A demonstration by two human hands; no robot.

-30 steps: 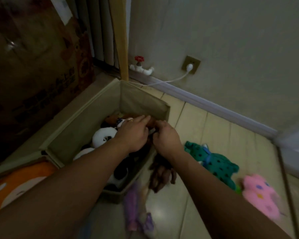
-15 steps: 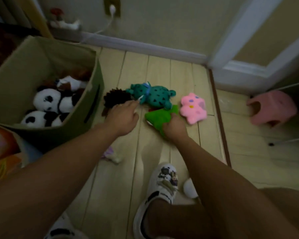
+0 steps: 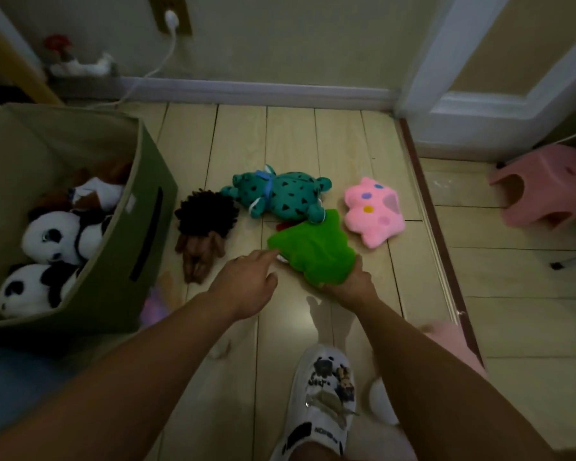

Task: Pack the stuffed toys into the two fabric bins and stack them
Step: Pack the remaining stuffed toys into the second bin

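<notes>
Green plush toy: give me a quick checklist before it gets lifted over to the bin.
1. Right hand grips the green plush toy at its near edge: ok.
2. Left hand helping: not ok, fingers only reach its left edge.
3. Toy free of the teal spotted toy: cannot tell, they touch or overlap.
4. Fabric bin open on top: ok.
5. Room in the bin: ok, pandas fill only the bottom.
</notes>
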